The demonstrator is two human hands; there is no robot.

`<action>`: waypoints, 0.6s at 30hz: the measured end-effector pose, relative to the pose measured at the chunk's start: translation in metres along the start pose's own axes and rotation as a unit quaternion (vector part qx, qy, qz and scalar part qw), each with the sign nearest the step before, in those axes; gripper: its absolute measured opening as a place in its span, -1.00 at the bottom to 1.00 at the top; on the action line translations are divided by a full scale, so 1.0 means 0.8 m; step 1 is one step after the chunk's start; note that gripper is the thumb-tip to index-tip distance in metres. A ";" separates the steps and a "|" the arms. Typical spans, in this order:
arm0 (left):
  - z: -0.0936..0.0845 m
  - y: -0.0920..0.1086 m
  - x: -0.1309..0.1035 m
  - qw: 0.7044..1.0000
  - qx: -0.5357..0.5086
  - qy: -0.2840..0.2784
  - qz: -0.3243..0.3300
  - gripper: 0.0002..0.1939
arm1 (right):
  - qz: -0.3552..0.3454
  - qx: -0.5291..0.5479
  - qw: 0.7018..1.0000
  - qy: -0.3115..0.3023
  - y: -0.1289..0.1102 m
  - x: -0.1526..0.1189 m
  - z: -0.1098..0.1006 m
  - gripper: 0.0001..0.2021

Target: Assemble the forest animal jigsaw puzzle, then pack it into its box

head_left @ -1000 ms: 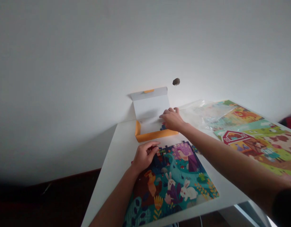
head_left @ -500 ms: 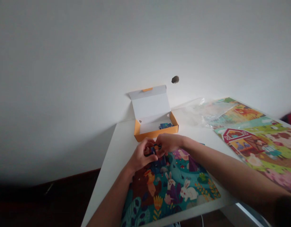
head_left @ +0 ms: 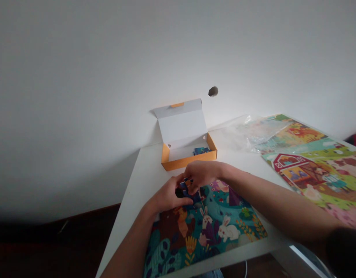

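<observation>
A partly dark forest-animal jigsaw puzzle [head_left: 224, 214], with white rabbits and a fox, lies near the table's front edge. Above its far left part, my left hand [head_left: 168, 196] curls its fingers and thumb around a dark blue puzzle piece [head_left: 185, 186]. My right hand [head_left: 201, 175] comes across from the right, its fingers closed on the same piece. Its fingertips are partly hidden, so whether more than one piece is held does not show. Just behind the hands, an orange box [head_left: 189, 161] stands with its lid raised, several blue loose pieces [head_left: 201, 151] inside at the right.
To the right lies a farm-scene puzzle picture [head_left: 317, 175], with another animal picture [head_left: 304, 132] behind it. A crumpled clear plastic bag [head_left: 247, 133] overlaps the latter. The white table [head_left: 131, 193] meets a wall [head_left: 94, 96] with a hole [head_left: 213, 91].
My right hand has shifted slightly left and down over the piece, and my left hand has tilted lower beside it. The whole view has moved a little.
</observation>
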State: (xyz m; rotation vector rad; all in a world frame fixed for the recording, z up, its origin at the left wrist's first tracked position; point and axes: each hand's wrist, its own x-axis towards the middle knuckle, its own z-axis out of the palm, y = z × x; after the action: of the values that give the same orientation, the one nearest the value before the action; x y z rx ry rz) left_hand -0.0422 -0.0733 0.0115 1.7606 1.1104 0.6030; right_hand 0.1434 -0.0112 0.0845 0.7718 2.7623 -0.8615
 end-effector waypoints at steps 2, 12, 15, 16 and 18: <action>0.000 0.001 0.000 0.999 0.031 0.016 0.015 -0.17 | -0.004 0.013 1.000 -0.012 -0.002 0.000 0.000 -0.65; -0.002 -0.003 -0.003 0.998 0.023 0.044 0.032 -0.13 | -0.065 0.082 0.993 -0.054 -0.006 -0.002 0.006 -0.56; -0.011 -0.005 -0.004 0.995 0.015 0.066 0.071 -0.24 | -0.065 0.061 0.996 -0.014 -0.003 -0.005 0.003 -0.57; -0.014 -0.006 -0.004 0.993 0.023 0.084 0.084 -0.31 | -0.044 0.054 0.998 0.012 0.000 -0.009 -0.001 -0.61; -0.020 -0.008 -0.002 0.985 0.065 0.126 0.102 -0.44 | 0.026 0.041 0.995 0.087 0.014 -0.019 -0.015 -0.67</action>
State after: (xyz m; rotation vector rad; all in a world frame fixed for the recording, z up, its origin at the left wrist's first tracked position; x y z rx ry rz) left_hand -0.0580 -0.0666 0.0131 1.9655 1.1694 0.9156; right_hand 0.1623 -0.0027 0.0934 0.9733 2.8558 -0.9448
